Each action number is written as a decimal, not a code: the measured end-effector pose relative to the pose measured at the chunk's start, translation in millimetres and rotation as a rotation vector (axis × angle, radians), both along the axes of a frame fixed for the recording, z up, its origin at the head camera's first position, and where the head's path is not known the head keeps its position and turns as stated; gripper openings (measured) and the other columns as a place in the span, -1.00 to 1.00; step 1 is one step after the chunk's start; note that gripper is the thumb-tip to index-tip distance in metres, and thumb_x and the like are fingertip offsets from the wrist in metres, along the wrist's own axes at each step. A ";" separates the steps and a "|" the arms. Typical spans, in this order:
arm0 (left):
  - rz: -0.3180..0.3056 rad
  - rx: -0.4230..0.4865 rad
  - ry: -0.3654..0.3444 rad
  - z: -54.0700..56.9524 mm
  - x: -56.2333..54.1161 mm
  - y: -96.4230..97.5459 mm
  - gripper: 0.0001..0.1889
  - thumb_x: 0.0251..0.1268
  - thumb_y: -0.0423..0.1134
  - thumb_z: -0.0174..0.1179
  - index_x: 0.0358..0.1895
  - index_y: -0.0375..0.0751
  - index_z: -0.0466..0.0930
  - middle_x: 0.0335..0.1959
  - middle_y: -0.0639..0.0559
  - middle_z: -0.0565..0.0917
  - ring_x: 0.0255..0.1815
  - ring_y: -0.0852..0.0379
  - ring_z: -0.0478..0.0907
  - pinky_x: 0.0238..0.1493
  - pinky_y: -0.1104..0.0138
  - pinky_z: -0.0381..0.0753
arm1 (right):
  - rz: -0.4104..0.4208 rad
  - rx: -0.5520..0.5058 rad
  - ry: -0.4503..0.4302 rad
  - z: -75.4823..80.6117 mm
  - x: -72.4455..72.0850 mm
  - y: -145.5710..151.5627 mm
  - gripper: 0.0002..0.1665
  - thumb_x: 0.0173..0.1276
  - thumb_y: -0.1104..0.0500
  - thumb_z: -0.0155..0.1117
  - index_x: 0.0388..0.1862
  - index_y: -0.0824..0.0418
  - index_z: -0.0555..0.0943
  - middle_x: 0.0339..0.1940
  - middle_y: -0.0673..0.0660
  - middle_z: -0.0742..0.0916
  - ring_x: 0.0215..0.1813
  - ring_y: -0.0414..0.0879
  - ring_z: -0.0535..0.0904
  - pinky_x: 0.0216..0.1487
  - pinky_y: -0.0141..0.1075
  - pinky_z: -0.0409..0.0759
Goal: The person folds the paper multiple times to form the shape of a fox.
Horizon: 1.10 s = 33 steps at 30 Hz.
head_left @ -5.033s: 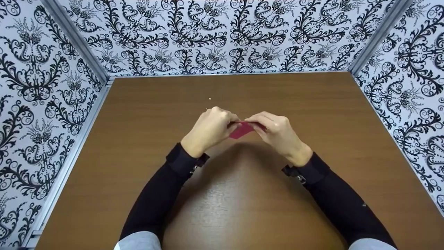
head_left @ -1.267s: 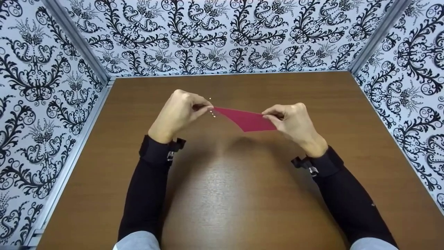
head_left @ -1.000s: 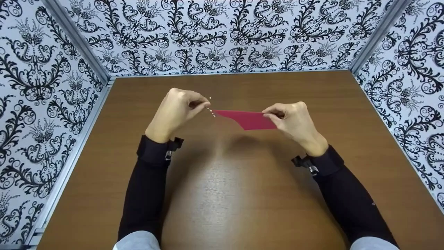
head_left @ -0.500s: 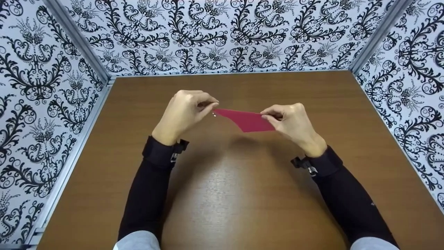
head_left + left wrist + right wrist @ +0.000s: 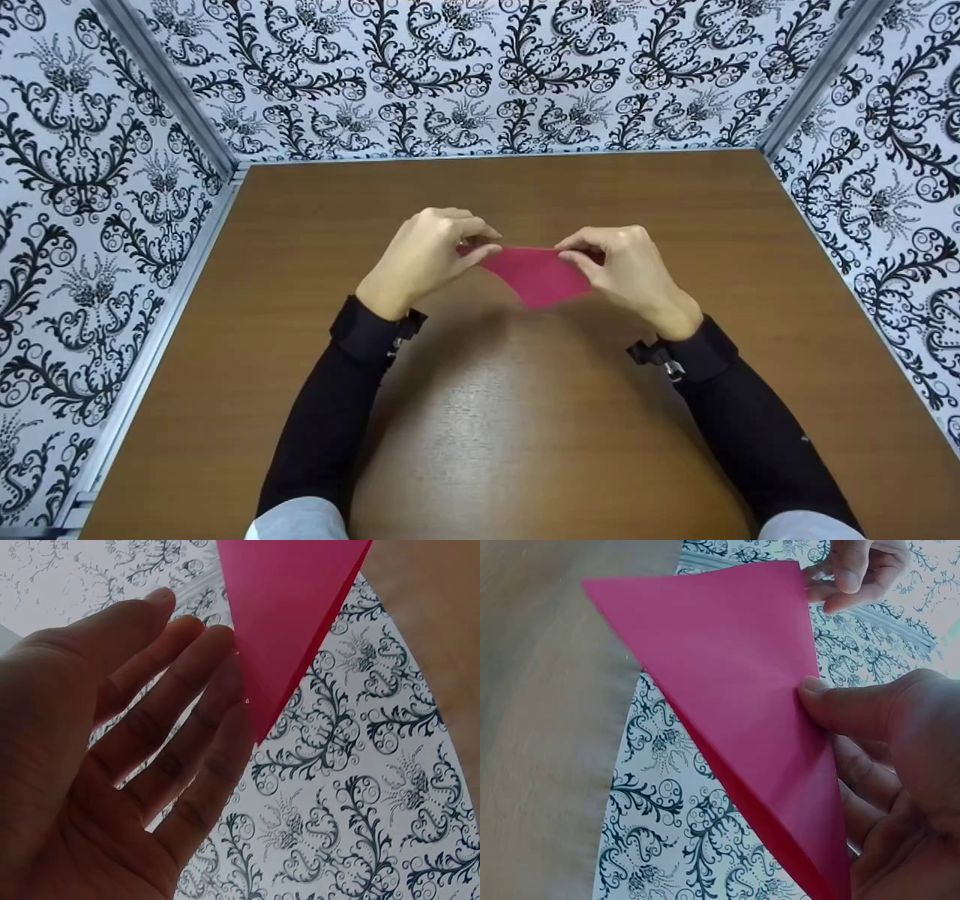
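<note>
A crimson-pink sheet of folded paper (image 5: pixel 536 277), triangular with a crease along one side, is held up over the wooden table (image 5: pixel 525 435). My right hand (image 5: pixel 634 274) pinches its upper edge. In the right wrist view the thumb (image 5: pixel 817 690) presses the near face, with the other fingers behind the sheet. My left hand (image 5: pixel 427 255) is at the paper's left corner, thumb and fingers spread apart. Seen from the left wrist, its relaxed fingers (image 5: pixel 214 735) lie along the paper's edge without closing round it. Part of that corner shows between thumb and fingers in the head view.
Patterned black-and-white panels (image 5: pixel 465 82) stand behind the table and on both sides. Grey metal rails (image 5: pixel 169 90) join them at the corners. Black sleeves with wrist-worn cameras (image 5: pixel 667 367) cover both forearms.
The paper, bunched between both hands at first, was stretched out wide. My left hand has since moved right and loosened its fingers, while the paper's front corner hangs lower. My right hand keeps its pinch.
</note>
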<state>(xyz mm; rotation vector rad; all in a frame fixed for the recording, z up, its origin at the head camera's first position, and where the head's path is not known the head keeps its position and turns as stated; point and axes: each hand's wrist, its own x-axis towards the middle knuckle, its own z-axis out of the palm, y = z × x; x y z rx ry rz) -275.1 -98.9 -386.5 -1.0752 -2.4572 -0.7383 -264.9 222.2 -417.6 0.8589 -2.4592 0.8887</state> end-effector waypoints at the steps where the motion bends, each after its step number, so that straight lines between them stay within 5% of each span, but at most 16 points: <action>1: 0.002 -0.006 -0.013 -1.2 -1.0 0.7 -0.82 0.67 -0.10 0.51 0.05 -0.09 0.98 -0.11 0.01 0.97 -0.15 0.04 0.90 -0.04 0.22 0.91 | 0.005 -0.006 -0.012 -0.2 0.0 -0.6 -0.89 0.58 0.20 0.66 0.01 0.15 0.98 -0.12 0.07 1.00 -0.23 -0.09 0.89 -0.21 -0.16 0.79; 9: 0.036 -0.070 -0.103 -10.1 -8.6 0.1 -0.83 0.64 -0.09 0.53 0.02 -0.07 0.99 -0.11 0.02 0.98 -0.14 0.06 0.91 -0.01 0.20 0.92 | 0.047 -0.048 -0.092 -3.6 -1.6 -1.2 -0.89 0.61 0.22 0.62 0.02 0.16 0.97 -0.11 0.09 0.99 -0.21 -0.09 0.87 -0.15 -0.61 0.63; 15: 0.044 -0.038 -0.228 -18.6 -16.8 0.1 -0.83 0.64 -0.11 0.53 -0.02 -0.11 0.99 -0.15 -0.01 0.98 -0.21 0.10 0.89 -0.09 0.24 0.90 | 0.025 -0.010 -0.094 -8.9 -5.9 -0.1 -0.85 0.62 0.19 0.62 0.07 0.16 0.95 -0.06 0.09 0.98 -0.15 -0.11 0.89 -0.11 -0.31 0.84; 21: 0.082 -0.031 -0.366 -30.5 -29.2 -3.6 -0.85 0.63 -0.15 0.54 -0.04 -0.14 1.00 -0.19 -0.03 0.98 -0.27 0.14 0.81 -0.16 0.31 0.77 | -0.017 0.037 -0.041 -16.6 -10.8 1.0 -0.69 0.59 0.19 0.65 0.22 0.24 0.88 0.09 0.20 0.93 0.09 0.08 0.92 0.16 0.03 0.92; 26: 0.130 -0.030 -0.467 -39.8 -35.9 -8.0 -0.86 0.62 -0.13 0.55 -0.03 -0.09 1.01 -0.19 0.01 0.98 -0.22 0.16 0.82 -0.10 0.32 0.74 | 0.018 0.059 -0.017 -21.3 -11.8 -1.6 -0.72 0.57 0.20 0.67 0.18 0.24 0.89 0.07 0.23 0.91 0.12 0.14 0.91 0.22 0.06 0.90; 33: 0.177 -0.048 -0.546 -53.9 -42.9 -13.9 -0.86 0.61 -0.13 0.56 -0.04 -0.09 1.01 -0.17 0.02 0.99 -0.24 0.11 0.79 -0.12 0.27 0.71 | 0.136 0.190 -0.094 -36.0 -8.4 -12.3 -0.80 0.58 0.23 0.64 0.09 0.28 0.92 0.00 0.22 0.90 -0.05 0.07 0.89 -0.01 -0.08 0.95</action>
